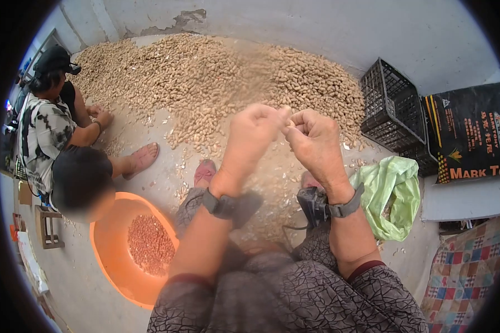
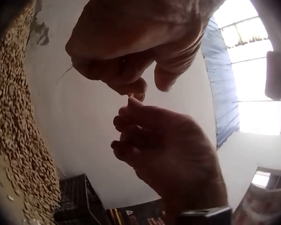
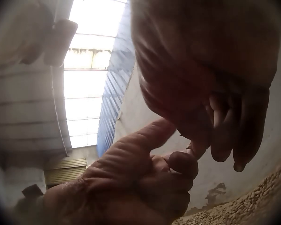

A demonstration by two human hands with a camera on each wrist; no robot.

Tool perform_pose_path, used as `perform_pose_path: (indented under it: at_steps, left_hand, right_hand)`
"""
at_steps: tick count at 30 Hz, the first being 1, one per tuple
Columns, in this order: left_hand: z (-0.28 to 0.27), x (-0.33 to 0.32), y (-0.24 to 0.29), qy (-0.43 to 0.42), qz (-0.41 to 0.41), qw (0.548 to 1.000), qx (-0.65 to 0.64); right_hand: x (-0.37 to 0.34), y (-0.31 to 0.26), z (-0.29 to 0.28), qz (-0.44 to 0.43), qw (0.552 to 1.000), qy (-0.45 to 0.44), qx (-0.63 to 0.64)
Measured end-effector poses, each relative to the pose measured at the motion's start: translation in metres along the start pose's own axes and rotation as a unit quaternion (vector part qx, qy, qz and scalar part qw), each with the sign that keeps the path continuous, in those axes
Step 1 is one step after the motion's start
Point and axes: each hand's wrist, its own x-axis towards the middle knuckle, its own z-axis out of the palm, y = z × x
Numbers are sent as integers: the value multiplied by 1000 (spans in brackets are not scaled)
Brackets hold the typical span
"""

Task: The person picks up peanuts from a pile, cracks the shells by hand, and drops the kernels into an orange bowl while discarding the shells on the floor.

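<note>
In the head view both hands meet in front of the peanut pile. My right hand (image 1: pixel 316 145) pinches a small peanut (image 1: pixel 289 123) between thumb and forefinger. My left hand (image 1: pixel 249 141), blurred, has its curled fingers at the same peanut from the other side. From the left wrist, a sliver of the peanut (image 2: pixel 137 97) shows between the two hands' fingertips, and the left thumb stands a little off it. Most of the peanut is hidden by fingers. Unshelled peanuts (image 1: pixel 205 72) lie heaped along the wall beyond the hands.
An orange basin (image 1: pixel 108 244) with red shelled peanuts (image 1: pixel 149 244) stands at left. Another person (image 1: pixel 50 122) sits beyond it, hands near the pile. At right are a black crate (image 1: pixel 391 105), a green sack (image 1: pixel 391 191) and a black printed bag (image 1: pixel 472 133). Shell bits litter the floor.
</note>
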Motion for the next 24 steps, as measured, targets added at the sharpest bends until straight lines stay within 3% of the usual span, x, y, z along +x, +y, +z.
perform_pose_path:
  at_steps: [2,4,6,9,11,12,13,14,15,16,18,20,21,22,23,24]
  left_hand:
    - [-3,4,-11,-9,111,976,189]
    - [-5,2,-6,-30,82,973,211]
    - [-8,2,-5,-51,51,970,234]
    - [-11,3,-9,-61,109,953,275]
    - [-7,0,-9,-79,104,981,142]
    - [-7,-2,-6,-79,104,981,142]
    - [-8,-4,0,-92,46,993,54]
    - [-9,-6,3,-105,-12,994,-35]
    - [-10,-7,3,-106,-11,994,-34]
    - [-10,-7,4,-93,14,995,-34]
    - [-14,-7,5,-84,42,995,-35]
    - [-28,-5,8,-166,-89,942,-279]
    - [-32,-6,16,-188,-111,957,-189]
    - [-29,-7,17,-191,-108,957,-188]
    - [-23,-8,16,-150,-48,988,-5]
    - [-18,-9,16,-102,15,979,178]
  right_hand:
    - [1,-2,-1,-20,999,-6,-37]
    - [0,-2,-1,-39,996,-12,-74]
    - [0,0,0,-55,998,-27,-30]
    - [-2,-7,-4,-45,997,-68,-3]
    - [-1,-9,-9,-32,995,-79,46]
    - [0,-11,-12,-20,991,-90,96]
    - [0,-16,-15,-20,991,-89,96]
    - [0,-24,-19,55,976,-107,183]
    - [1,-27,-22,128,947,-122,268]
    - [1,-24,-23,126,948,-120,267]
    - [5,-18,-25,139,901,-128,391]
    - [5,-22,-30,135,896,-113,409]
    - [5,-25,-32,134,889,-100,427]
    - [5,-24,-33,130,889,-98,427]
    - [4,-23,-33,120,900,-97,407]
    - [4,-22,-33,111,910,-95,387]
